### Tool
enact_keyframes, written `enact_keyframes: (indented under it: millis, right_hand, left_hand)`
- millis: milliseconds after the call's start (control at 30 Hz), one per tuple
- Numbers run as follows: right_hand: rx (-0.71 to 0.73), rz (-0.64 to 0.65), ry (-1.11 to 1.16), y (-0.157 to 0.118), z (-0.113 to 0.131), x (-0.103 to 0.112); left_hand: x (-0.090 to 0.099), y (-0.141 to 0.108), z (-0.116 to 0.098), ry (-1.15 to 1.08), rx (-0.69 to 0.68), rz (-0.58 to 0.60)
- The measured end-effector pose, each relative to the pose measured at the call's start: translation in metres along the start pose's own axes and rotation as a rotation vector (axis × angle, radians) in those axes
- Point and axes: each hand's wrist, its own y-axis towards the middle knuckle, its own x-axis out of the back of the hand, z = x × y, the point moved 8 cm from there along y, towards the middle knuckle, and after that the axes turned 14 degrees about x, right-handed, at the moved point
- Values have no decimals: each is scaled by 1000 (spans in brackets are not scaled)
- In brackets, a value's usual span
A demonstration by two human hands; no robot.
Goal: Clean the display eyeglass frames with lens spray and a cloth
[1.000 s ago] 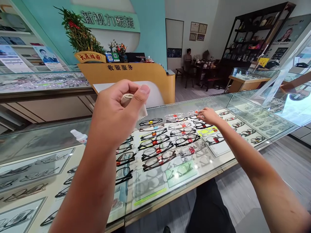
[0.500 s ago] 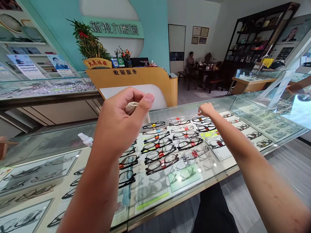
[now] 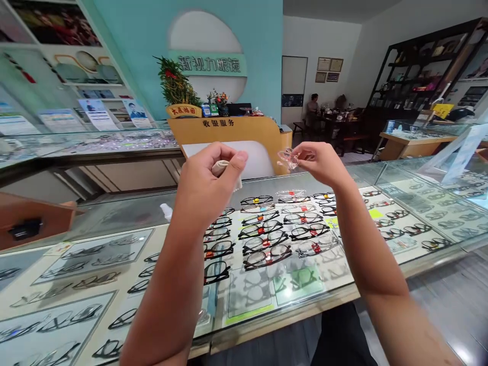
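Observation:
My left hand [image 3: 209, 183] is raised over the glass counter [image 3: 244, 325], its fingers closed on a pale cloth [image 3: 220, 168]. To the right, my right hand [image 3: 320, 161] pinches clear-framed glasses [image 3: 288, 157] in the air above the counter's far edge. Below both hands, rows of glasses [image 3: 267, 254] lie on the counter, many dark-framed with red or orange tags at the bridge. A clear pair [image 3: 316, 247] rests at the near right of these rows.
A small white bottle [image 3: 166, 211] stands left of my left forearm. Trays of glasses [image 3: 57, 325] show at the lower left. Beyond are a yellow cashier desk [image 3: 229, 131] with a plant [image 3: 173, 84], and a seated person [image 3: 313, 108] at the back.
My right hand has lifted from the far rows and moved toward my left hand, now with clear glasses in it. The view has turned left, and my left hand still holds the cloth.

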Motion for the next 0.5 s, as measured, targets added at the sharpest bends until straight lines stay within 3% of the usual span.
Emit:
enact_keyframes:
  millis: [100,200,300,500]
  right_hand:
    - [154,-39,172,14,75,-14]
    - [238,-43,200,17,119,-25]
    - [272,6,153,15,132,-35]
    - [311,29,107,11,128,-37]
  left_hand:
    - [17,5,5,30,1,-62]
    - [27,13,14,40,2,-21]
    - [26,18,20,-14,4,102]
    - [13,21,21,-63,14,228]
